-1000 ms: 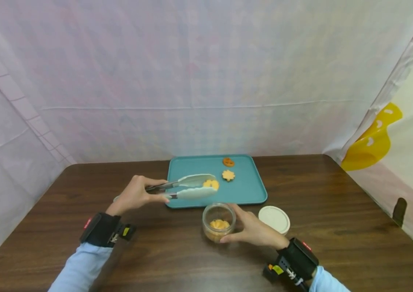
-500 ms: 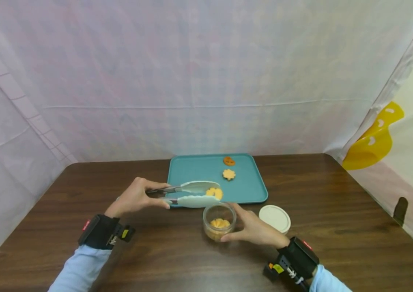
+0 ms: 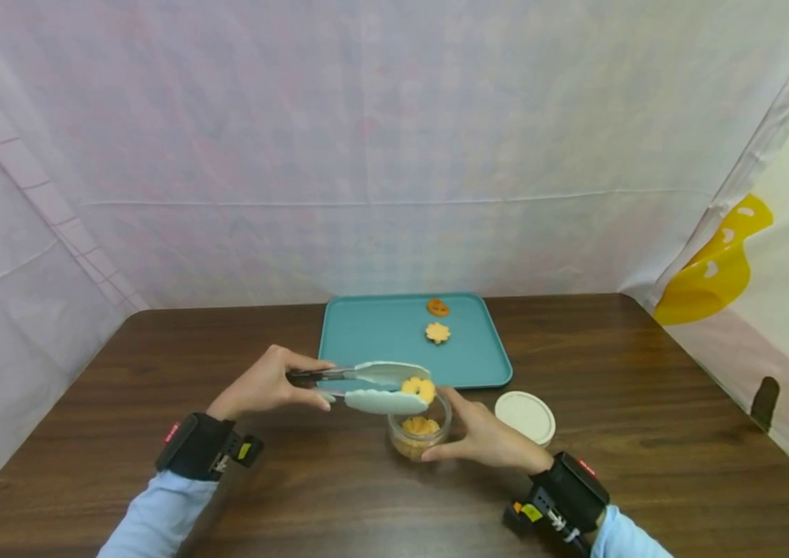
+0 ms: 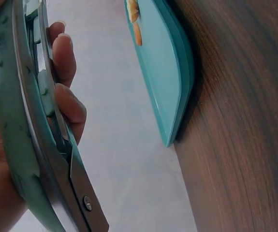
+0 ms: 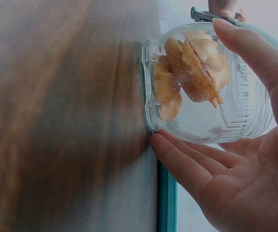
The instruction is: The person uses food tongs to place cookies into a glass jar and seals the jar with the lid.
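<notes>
In the head view my left hand (image 3: 272, 380) grips tongs (image 3: 384, 401) with pale green tips, its fingers wrapped about the handles in the left wrist view. Between the tips is a flower-shaped cookie (image 3: 419, 389), over the rim of a glass jar (image 3: 394, 434). My right hand (image 3: 481, 438) holds that jar from its right side, thumb and fingers around the glass. Several golden cookies (image 5: 192, 67) lie inside the jar, which stands on the table in the right wrist view.
Behind the jar, a teal tray (image 3: 366, 325) carries a flower-shaped cookie (image 3: 438, 333) and a pretzel-shaped one (image 3: 438, 308). A round white lid (image 3: 525, 417) lies on the brown wooden table (image 3: 311, 496), right of the jar. A pale curtain (image 3: 366, 155) hangs behind.
The tongs and the cookie between their tips have moved right and toward me, from above the tray to the jar's rim. My right hand and the jar have stayed put.
</notes>
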Motion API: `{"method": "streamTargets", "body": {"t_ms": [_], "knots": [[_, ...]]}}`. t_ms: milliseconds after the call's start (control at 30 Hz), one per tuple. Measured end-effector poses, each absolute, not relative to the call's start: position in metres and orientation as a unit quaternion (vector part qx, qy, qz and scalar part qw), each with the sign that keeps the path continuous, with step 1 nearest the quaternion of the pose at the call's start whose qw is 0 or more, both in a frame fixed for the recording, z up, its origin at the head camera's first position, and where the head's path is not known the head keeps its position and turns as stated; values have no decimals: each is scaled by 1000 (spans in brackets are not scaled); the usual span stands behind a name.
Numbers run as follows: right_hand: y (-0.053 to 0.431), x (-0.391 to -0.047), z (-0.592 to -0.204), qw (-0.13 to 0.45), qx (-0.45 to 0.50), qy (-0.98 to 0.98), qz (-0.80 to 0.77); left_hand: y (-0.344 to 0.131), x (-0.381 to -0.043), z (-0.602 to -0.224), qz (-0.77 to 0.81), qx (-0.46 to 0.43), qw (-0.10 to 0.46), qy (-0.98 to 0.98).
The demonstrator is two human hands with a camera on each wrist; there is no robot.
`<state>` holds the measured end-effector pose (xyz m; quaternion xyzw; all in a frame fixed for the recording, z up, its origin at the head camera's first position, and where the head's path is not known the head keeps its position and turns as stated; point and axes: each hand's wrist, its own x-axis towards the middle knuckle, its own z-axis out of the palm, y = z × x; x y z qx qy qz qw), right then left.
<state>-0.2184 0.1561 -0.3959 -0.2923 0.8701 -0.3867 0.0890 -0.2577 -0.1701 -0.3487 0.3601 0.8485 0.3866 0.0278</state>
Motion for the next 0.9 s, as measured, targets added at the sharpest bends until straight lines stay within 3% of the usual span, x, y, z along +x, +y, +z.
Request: {"method": "streamTargets", "body": {"t_ms": [900], "knots": [[156, -217, -395, 65, -294, 879, -371, -168, -257, -354, 373, 357, 55, 855]]}}
